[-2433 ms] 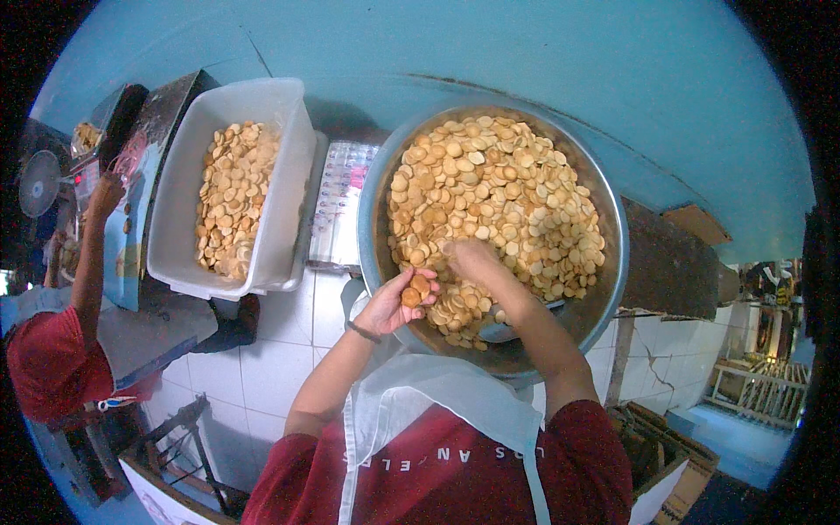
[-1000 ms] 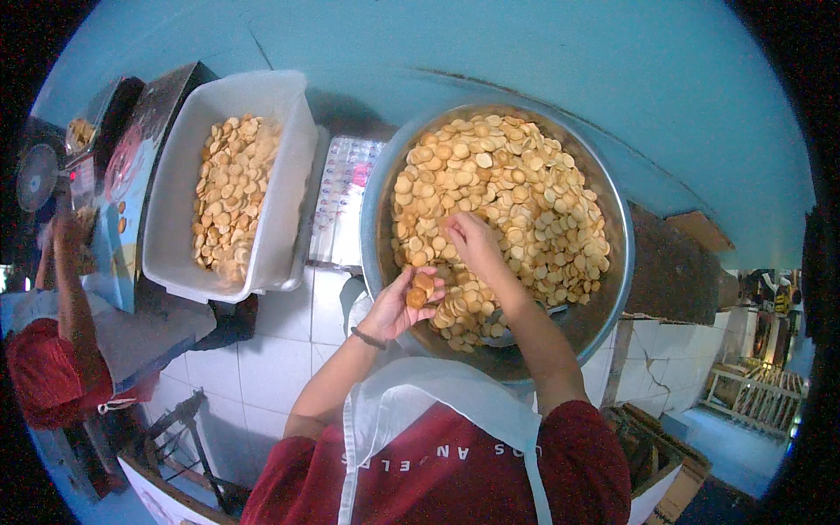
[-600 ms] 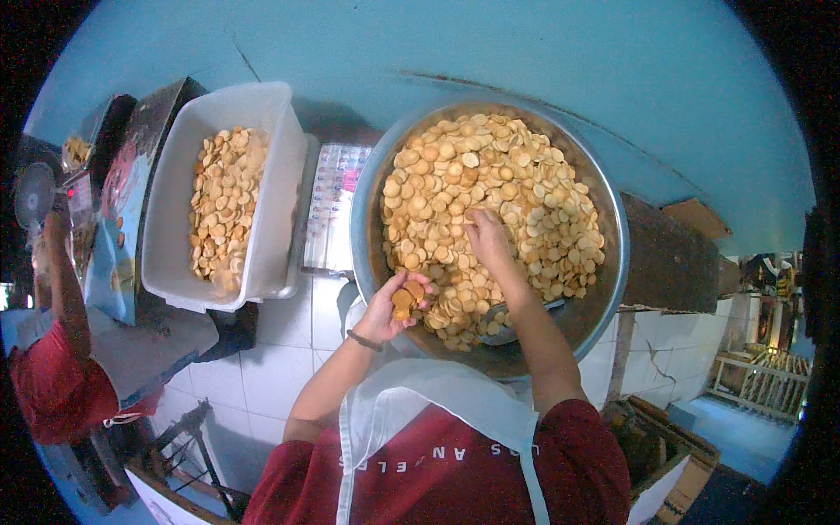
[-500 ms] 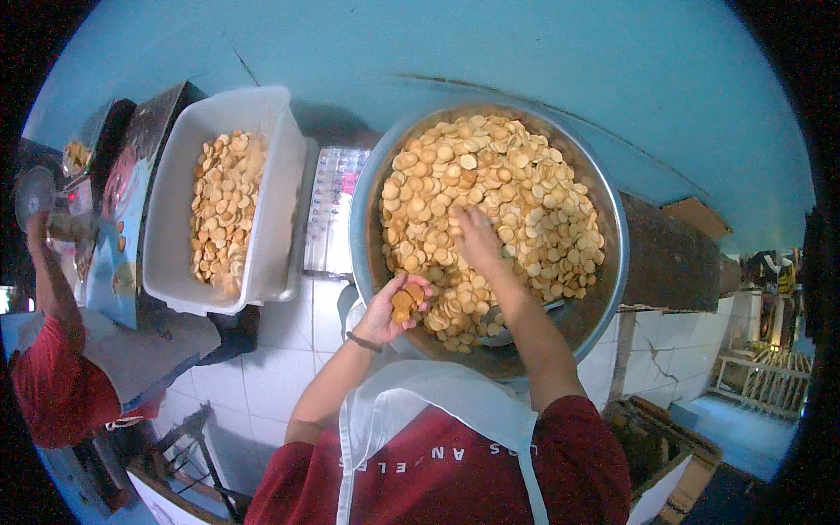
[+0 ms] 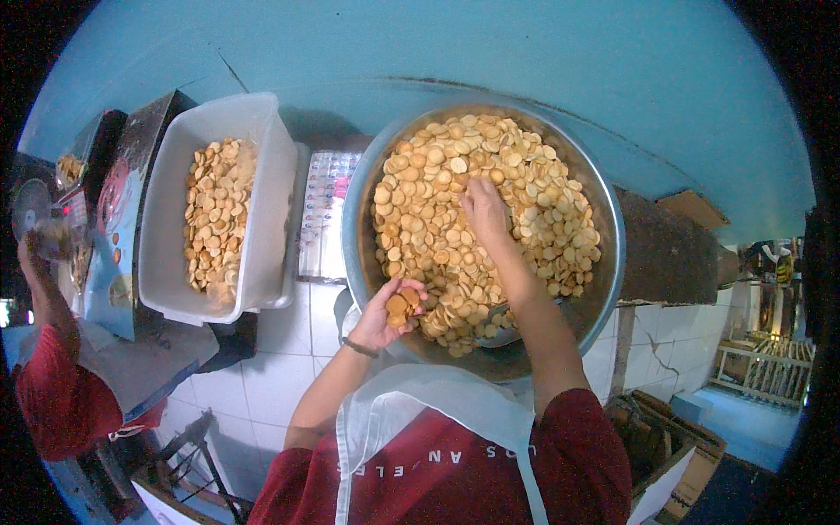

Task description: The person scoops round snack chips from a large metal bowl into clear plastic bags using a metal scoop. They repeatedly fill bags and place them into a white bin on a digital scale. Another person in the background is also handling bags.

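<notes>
A big round metal basin [image 5: 604, 289] full of small round tan biscuits [image 5: 542, 210] stands in front of me on a white tiled counter. My left hand [image 5: 389, 311] is at the basin's near rim, cupped around a small stack of biscuits [image 5: 401, 306]. My right hand [image 5: 483, 206] reaches into the middle of the pile, fingers down on the biscuits; whether it grips any I cannot tell.
A white plastic tub [image 5: 166, 236] partly filled with the same biscuits sits to the left. A clear wrapped pack [image 5: 322, 219] lies between tub and basin. A person in a red sleeve [image 5: 52, 394] works at far left. Cardboard boxes [image 5: 674, 455] stand lower right.
My right hand has moved from the near part of the pile toward the middle of the basin. My left hand stays at the rim with its stack of biscuits.
</notes>
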`<state>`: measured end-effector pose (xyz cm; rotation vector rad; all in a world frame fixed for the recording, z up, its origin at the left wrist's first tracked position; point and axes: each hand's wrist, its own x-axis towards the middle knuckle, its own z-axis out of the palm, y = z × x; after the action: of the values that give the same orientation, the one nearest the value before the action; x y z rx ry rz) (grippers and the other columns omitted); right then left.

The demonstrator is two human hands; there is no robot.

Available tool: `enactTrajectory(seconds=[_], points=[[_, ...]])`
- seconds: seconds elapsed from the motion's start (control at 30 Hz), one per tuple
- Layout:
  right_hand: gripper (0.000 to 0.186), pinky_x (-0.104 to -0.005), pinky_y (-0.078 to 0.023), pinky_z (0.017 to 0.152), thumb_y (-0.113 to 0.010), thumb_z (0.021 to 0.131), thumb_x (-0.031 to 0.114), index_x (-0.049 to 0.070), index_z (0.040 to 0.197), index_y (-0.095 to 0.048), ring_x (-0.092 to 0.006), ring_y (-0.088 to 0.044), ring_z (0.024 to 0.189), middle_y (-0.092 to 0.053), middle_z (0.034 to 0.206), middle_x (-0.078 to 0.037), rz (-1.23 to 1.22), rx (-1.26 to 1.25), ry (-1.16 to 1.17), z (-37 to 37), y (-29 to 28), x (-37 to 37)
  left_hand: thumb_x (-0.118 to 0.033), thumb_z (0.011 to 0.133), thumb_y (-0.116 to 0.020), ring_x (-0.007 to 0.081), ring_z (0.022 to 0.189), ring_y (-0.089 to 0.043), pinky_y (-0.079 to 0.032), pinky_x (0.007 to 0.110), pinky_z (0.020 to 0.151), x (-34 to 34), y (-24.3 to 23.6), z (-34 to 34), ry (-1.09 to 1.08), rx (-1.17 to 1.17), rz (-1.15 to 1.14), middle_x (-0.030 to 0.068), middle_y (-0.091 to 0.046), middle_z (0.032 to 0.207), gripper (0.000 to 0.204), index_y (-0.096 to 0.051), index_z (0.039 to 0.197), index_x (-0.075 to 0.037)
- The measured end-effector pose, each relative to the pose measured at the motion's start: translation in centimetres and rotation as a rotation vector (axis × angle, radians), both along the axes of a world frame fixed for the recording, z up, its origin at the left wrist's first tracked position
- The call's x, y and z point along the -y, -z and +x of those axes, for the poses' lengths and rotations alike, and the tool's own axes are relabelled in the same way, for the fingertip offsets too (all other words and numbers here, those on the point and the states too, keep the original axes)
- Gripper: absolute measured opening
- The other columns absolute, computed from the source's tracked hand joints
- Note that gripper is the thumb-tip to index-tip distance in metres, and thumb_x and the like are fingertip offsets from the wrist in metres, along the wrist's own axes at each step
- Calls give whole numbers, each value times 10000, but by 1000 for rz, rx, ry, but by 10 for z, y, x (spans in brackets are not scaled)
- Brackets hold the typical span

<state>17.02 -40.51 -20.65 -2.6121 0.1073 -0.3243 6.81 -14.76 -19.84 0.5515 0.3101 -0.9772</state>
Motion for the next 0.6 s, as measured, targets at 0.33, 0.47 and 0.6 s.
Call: enactTrajectory(seconds=[0.33,0.47,0.6], points=[[229,-423,-496,760,-596,862,117,58,1084,-595,-331,-606,893,-596,980,-149,6,-44,-48,32,-10,22,-442,990,-391,151,804,-589,-475,222,430,1,5,-2,-19,0,-34,67,-599,1013,384,-548,1089,-106],[193,-434,-495,776,-557,862,127,24,1014,-614,-348,-594,923,-601,966,-155,-90,-2,-27,9,-12,21,-436,992,-390,156,815,-587,-480,225,446,1,8,-1,-10,11,-35,63,-595,1027,378,-547,1093,-108],[148,-397,-497,777,-563,850,117,19,943,-621,-288,-594,927,-597,951,-109,-410,-133,-393,-17,15,8,-435,991,-393,156,822,-591,-490,229,464,2,10,-2,-9,13,-25,56,-591,1040,376,-545,1100,-109]])
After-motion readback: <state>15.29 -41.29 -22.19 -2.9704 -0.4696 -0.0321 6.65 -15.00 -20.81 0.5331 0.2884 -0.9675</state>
